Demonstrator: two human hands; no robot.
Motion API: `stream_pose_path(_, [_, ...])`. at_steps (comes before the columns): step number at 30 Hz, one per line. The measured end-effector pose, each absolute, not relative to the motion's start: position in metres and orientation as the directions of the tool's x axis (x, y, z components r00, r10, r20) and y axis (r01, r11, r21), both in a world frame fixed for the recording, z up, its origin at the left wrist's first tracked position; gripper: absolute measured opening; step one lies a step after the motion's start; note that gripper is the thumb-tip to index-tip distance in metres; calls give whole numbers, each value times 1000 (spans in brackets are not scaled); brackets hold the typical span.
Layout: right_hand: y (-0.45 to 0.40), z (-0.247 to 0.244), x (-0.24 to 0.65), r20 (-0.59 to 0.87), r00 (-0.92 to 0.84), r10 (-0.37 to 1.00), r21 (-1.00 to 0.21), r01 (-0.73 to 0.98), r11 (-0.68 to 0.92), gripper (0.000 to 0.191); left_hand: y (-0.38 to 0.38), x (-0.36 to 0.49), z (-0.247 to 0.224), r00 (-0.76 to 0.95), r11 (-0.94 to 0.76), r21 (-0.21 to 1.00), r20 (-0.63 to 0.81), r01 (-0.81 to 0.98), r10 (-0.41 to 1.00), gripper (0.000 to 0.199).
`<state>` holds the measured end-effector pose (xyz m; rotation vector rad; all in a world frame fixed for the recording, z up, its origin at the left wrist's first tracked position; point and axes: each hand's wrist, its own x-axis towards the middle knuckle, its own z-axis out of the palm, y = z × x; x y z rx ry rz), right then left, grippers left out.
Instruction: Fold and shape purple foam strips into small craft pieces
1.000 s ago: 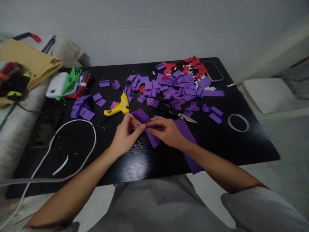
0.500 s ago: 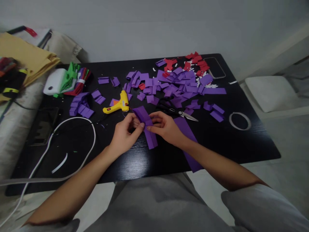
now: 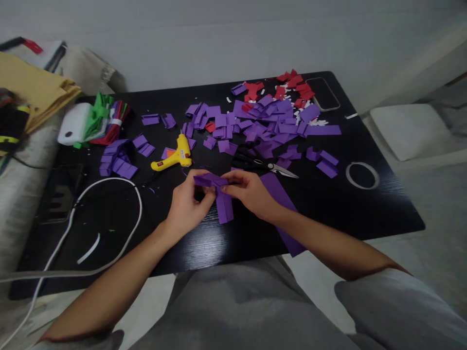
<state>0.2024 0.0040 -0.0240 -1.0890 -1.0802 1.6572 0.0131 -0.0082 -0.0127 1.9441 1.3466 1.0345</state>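
Note:
Between my two hands is a creased strip of purple paper [image 3: 224, 206], its lower end hanging toward me and its upper part folded across. My left hand [image 3: 190, 197] pinches it at the fold with thumb and fingers. My right hand [image 3: 248, 191] grips the same fold from the other side, thumb in front. A longer purple paper strip [image 3: 279, 192] lies partly under my right forearm. Black-handled scissors [image 3: 270, 166] rest just beyond my right hand, blades pointing right. Past my left hand lies a yellow hot glue gun [image 3: 175, 155].
Many folded purple pieces [image 3: 270, 114] and red paper scraps [image 3: 304, 91] are heaped at the back. A ring of tape [image 3: 362, 175] lies right. A white cable [image 3: 140, 206] loops at left, near bundled coloured strips [image 3: 98, 119]. The black table's [image 3: 350, 214] front edge is near my body.
The upper part of the purple strip has been folded over, so it now lies more crosswise between my hands. My view has shifted slightly.

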Motion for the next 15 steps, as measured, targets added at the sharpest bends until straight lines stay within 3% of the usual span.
stream_pose_path(6, [5, -26, 203, -206, -280, 938, -939, -212, -269, 19, -8, 12, -11, 232, -391, 757, 314, 524, 920, 14])
stream_pose_path(15, [4, -27, 202, -218, -283, 934, -931, -226, -285, 28, -8, 10, -9, 164, -286, 820, 235, 496, 958, 13])
